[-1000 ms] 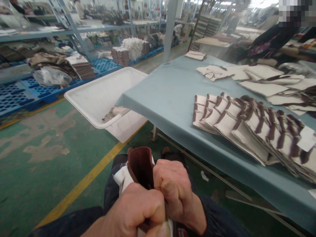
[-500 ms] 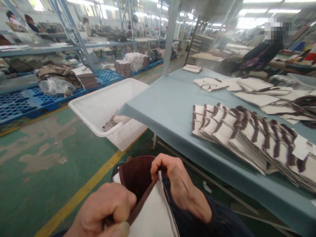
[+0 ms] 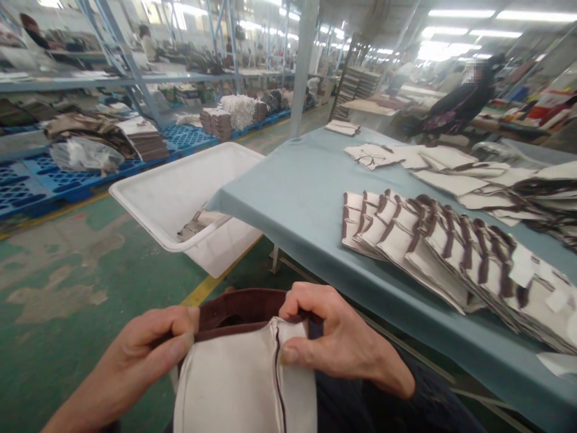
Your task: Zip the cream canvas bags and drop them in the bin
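Note:
A cream fabric piece (image 3: 229, 382) with a dark brown inner edge and a dark seam hangs between my hands at the bottom centre. My left hand (image 3: 153, 346) pinches its upper left corner between thumb and fingers. Near the seam at the upper right, my right hand (image 3: 333, 337) grips the edge, thumb on the cream face and fingers behind. The brown rim is held partly open, showing the dark inside. On the blue-green table (image 3: 274, 186) lies an overlapping row of similar cream and brown pieces (image 3: 433, 246).
A white bin (image 3: 157, 186) stands beyond my left hand, with some fabric inside. More cream pieces (image 3: 478, 174) lie farther back on the table. Blue pallets (image 3: 184, 138) hold stacks at the left. A person (image 3: 460, 99) in dark clothes leans at the back right.
My left hand has moved left and opened out from a fist to a pinch at the corner. The fabric now spreads wider with its cream face showing. The view has shifted slightly right.

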Available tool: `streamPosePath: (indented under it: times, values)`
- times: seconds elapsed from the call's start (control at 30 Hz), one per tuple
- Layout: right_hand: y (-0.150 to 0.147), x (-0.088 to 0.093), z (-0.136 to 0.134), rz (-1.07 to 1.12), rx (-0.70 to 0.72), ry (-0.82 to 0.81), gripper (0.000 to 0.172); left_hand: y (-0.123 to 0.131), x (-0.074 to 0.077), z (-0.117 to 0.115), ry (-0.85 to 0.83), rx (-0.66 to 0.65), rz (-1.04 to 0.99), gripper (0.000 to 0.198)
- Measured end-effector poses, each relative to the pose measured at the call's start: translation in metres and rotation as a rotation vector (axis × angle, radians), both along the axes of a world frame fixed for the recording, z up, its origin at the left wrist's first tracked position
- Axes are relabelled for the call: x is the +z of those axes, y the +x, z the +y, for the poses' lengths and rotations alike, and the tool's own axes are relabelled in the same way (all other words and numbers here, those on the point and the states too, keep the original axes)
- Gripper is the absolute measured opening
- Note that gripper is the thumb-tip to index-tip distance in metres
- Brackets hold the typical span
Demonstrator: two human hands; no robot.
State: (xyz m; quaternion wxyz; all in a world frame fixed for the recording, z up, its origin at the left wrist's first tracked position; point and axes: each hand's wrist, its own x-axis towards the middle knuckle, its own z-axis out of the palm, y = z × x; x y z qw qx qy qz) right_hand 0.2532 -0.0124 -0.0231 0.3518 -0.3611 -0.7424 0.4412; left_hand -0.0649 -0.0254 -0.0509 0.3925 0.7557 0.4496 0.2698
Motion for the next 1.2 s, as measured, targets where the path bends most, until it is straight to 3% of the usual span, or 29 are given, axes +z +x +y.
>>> streamPosePath:
  times: [0.13,0.23,0.37,0.57,0.8,1.2]
  values:
    - [0.001,0.011,-0.004,0.025,0.013,-0.003,0.028,0.008,0.013,0.011,-0.049,-0.08,-0.08,0.045]
    - [0.002,0.018,-0.003,0.052,0.043,0.021,0.03,0.017,0.02,0.018,-0.1,-0.161,-0.086,0.027]
    - [0.0,0.028,0.004,0.013,0.071,0.059,0.032,0.041,0.033,0.027,-0.107,-0.263,-0.194,0.021]
    - [-0.003,0.032,0.01,-0.049,0.092,0.206,0.038,0.075,0.053,0.037,-0.131,-0.291,-0.177,0.007]
    - [-0.003,0.018,0.006,-0.055,0.069,0.174,0.04,0.082,0.046,0.035,-0.126,-0.287,-0.134,0.01]
    - [-0.002,-0.001,0.003,-0.038,0.085,-0.075,0.039,0.084,0.036,0.024,-0.253,-0.211,-0.111,0.015]
